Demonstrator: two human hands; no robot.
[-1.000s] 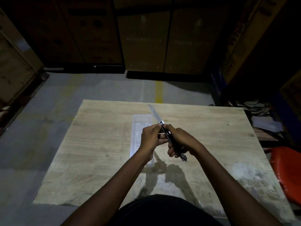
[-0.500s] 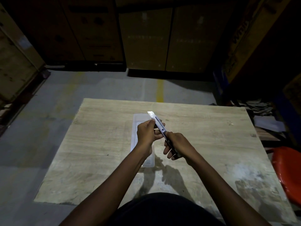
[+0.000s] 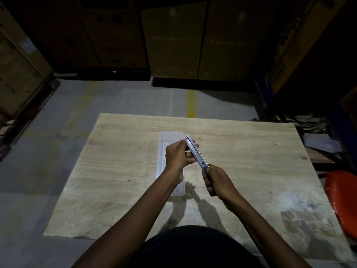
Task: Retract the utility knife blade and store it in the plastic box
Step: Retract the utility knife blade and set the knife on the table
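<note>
Both of my hands hold a slim metal utility knife [image 3: 197,152] above the wooden table [image 3: 251,155]. My left hand [image 3: 178,156] pinches its far tip, where only a short bit of blade shows. The knife's near end, just behind the slider, sits in my right hand [image 3: 217,179]. The knife slants from far left to near right. A clear, long plastic box [image 3: 170,136] lies open on the table under my left hand, partly hidden by that hand and forearm.
An orange plastic chair [image 3: 342,198] stands at the table's right edge. Cardboard boxes [image 3: 173,39] line the far wall, with wooden crates [image 3: 17,64] at left and clutter at right. Grey concrete floor [image 3: 48,142] surrounds the table.
The long blade that stuck out a second ago has slid back into the handle. My right hand has moved back along the knife toward me, and my left hand now pinches the tip.
</note>
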